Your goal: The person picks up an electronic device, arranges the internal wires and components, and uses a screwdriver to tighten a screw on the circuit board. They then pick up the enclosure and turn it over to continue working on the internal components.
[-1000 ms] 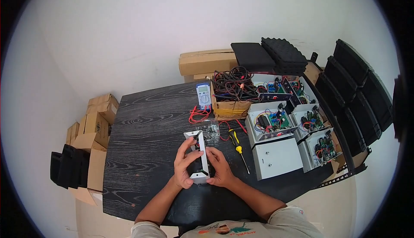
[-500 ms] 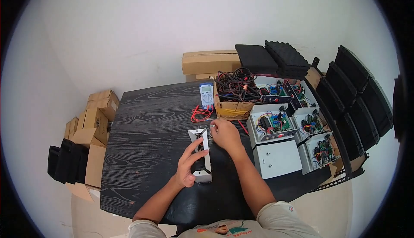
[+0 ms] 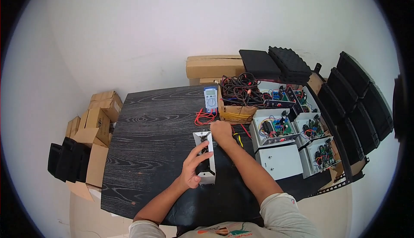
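Note:
My left hand (image 3: pixel 192 169) holds a narrow white metal case (image 3: pixel 209 178), with its thumb at the near side and two fingers laid across the top. The case stands upright on the dark table, its opening toward me and dark parts inside. At the far right corner of the case, my right hand (image 3: pixel 221 132) is closed; its fingertips are turned away, so whatever they pinch is hidden. A yellow and black screwdriver (image 3: pixel 237 139) lies beside my right wrist, partly covered by the forearm.
Behind my hands lie a blue multimeter (image 3: pixel 211 100) and its red leads (image 3: pixel 204 117). A cardboard box of cables (image 3: pixel 236 113) stands beside them. To the right are several open white enclosures with circuit boards (image 3: pixel 276 128) and one closed white enclosure (image 3: pixel 280 162). Black cases (image 3: pixel 345 87) stack beyond.
The view has shifted slightly. My right hand has curled inward, its fingertips now out of sight. The screwdriver now shows beside my right wrist. My left hand keeps its hold on the case.

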Motion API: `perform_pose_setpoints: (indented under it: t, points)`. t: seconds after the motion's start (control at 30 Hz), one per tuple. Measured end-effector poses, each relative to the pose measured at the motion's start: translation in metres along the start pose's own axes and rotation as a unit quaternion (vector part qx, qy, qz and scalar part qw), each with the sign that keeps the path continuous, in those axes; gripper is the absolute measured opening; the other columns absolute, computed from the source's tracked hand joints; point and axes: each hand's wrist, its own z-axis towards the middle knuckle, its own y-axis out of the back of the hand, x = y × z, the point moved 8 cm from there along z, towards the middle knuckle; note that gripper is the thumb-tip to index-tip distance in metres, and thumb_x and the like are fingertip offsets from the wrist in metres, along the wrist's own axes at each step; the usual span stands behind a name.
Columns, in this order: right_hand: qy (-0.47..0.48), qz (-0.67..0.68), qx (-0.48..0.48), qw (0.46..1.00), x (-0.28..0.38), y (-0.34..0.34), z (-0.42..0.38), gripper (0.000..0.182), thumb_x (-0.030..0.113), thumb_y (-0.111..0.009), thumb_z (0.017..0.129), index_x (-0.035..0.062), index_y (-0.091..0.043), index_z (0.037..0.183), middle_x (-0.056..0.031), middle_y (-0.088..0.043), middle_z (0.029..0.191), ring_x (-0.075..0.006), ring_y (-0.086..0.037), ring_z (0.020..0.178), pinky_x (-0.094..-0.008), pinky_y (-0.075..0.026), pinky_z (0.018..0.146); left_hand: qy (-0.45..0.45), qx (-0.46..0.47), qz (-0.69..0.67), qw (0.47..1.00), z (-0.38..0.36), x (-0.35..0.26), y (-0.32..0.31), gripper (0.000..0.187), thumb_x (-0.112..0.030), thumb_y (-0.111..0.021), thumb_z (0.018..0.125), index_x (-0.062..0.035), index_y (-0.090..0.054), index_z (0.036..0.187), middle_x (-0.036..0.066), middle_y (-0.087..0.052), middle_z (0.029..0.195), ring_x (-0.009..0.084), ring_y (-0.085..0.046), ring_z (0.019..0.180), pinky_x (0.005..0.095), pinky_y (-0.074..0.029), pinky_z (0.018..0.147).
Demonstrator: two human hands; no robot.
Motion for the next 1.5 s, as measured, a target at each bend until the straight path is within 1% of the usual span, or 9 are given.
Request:
perform_pose_setpoints:
  t: [0.33, 0.53, 0.73, 0.83, 0.93, 1.0, 1.13, 1.23, 1.5]
  points:
    - [-0.001, 0.002, -0.041, 0.999, 0.0, -0.001, 0.0, 0.019, 0.012, -0.062, 0.092, 0.0096, -0.081, 0.091, -0.0118, -0.08, 0.092, -0.0287, -0.08, 0.087, -0.0442, -0.062, 0.072, 0.006, -0.002, 0.003, 1.0, 0.0, 0.0, 0.0, 0.089, -0.072, -0.034, 0.103, 0.0028, -0.064, 0.139, 0.035, -0.047, 0.155, 0.0496, -0.05, 0.143, 0.0535, -0.039, 0.118]
    - [0.007, -0.001, 0.001, 1.0, 0.001, -0.002, 0.004, 0.02, 0.012, -0.062, 0.093, 0.0101, -0.082, 0.094, -0.0112, -0.081, 0.095, -0.0276, -0.08, 0.089, -0.0431, -0.061, 0.072, 0.001, -0.003, 0.003, 1.0, 0.0, -0.001, 0.0, 0.089, -0.072, -0.034, 0.103, 0.0032, -0.064, 0.138, 0.036, -0.047, 0.154, 0.0494, -0.05, 0.143, 0.0533, -0.039, 0.118]
    - [0.007, 0.016, 0.064, 0.998, -0.001, -0.008, 0.009, 0.02, 0.018, -0.07, 0.088, 0.007, -0.081, 0.099, -0.015, -0.08, 0.101, -0.0323, -0.079, 0.094, -0.0491, -0.061, 0.076, 0.004, -0.002, 0.008, 1.0, -0.001, 0.0, -0.001, 0.089, -0.073, -0.034, 0.103, 0.0031, -0.064, 0.139, 0.036, -0.047, 0.154, 0.0494, -0.05, 0.143, 0.0531, -0.039, 0.117]
    - [0.027, 0.018, 0.046, 0.998, -0.001, 0.01, 0.0, 0.021, 0.02, -0.071, 0.086, 0.0066, -0.081, 0.098, -0.0146, -0.08, 0.099, -0.0342, -0.079, 0.091, -0.049, -0.06, 0.075, 0.004, 0.0, 0.01, 1.0, -0.001, 0.0, 0.0, 0.089, -0.072, -0.034, 0.103, 0.0029, -0.064, 0.139, 0.036, -0.047, 0.154, 0.0495, -0.05, 0.143, 0.053, -0.039, 0.117]
    - [-0.007, 0.149, -0.035, 0.988, -0.011, 0.037, -0.008, 0.019, 0.017, -0.073, 0.082, 0.0052, -0.078, 0.095, -0.0155, -0.078, 0.087, -0.032, -0.077, 0.079, -0.0478, -0.059, 0.074, 0.002, -0.001, 0.009, 1.0, -0.002, 0.001, 0.0, 0.089, -0.072, -0.034, 0.103, 0.003, -0.064, 0.139, 0.036, -0.047, 0.155, 0.0496, -0.05, 0.143, 0.053, -0.039, 0.117]
    - [-0.049, 0.333, -0.086, 0.938, -0.018, 0.058, -0.034, 0.017, 0.014, -0.075, 0.085, 0.0022, -0.076, 0.096, -0.0127, -0.078, 0.086, -0.0263, -0.077, 0.077, -0.0428, -0.059, 0.072, 0.0, -0.002, 0.008, 1.0, -0.002, 0.001, 0.0, 0.089, -0.072, -0.034, 0.102, 0.0033, -0.064, 0.139, 0.036, -0.047, 0.155, 0.0496, -0.05, 0.143, 0.0529, -0.039, 0.117]
    - [-0.058, 0.614, -0.173, 0.768, -0.014, 0.053, -0.086, 0.011, 0.007, -0.076, 0.091, -0.0019, -0.073, 0.096, -0.0055, -0.077, 0.085, -0.0115, -0.072, 0.076, -0.03, -0.057, 0.072, 0.0, -0.003, 0.004, 1.0, -0.003, 0.002, 0.0, 0.089, -0.072, -0.035, 0.102, 0.0039, -0.064, 0.139, 0.035, -0.046, 0.155, 0.0498, -0.049, 0.143, 0.0527, -0.039, 0.118]
    - [-0.055, 0.683, -0.196, 0.701, -0.008, 0.043, -0.119, 0.005, 0.0, -0.074, 0.093, -0.0034, -0.074, 0.097, -0.0026, -0.076, 0.087, -0.0059, -0.068, 0.08, -0.0239, -0.056, 0.074, 0.003, -0.004, 0.003, 1.0, -0.002, 0.003, 0.0, 0.089, -0.072, -0.036, 0.101, 0.0042, -0.064, 0.139, 0.036, -0.046, 0.155, 0.05, -0.049, 0.143, 0.0531, -0.039, 0.118]
    - [-0.031, 0.676, -0.185, 0.713, 0.004, 0.041, -0.153, 0.009, -0.002, -0.075, 0.092, -0.0033, -0.075, 0.101, -0.0047, -0.075, 0.09, -0.0076, -0.069, 0.081, -0.0252, -0.057, 0.075, 0.011, -0.004, -0.006, 1.0, -0.003, 0.003, 0.0, 0.09, -0.073, -0.037, 0.101, 0.0045, -0.064, 0.139, 0.037, -0.046, 0.155, 0.0502, -0.049, 0.143, 0.0539, -0.039, 0.117]
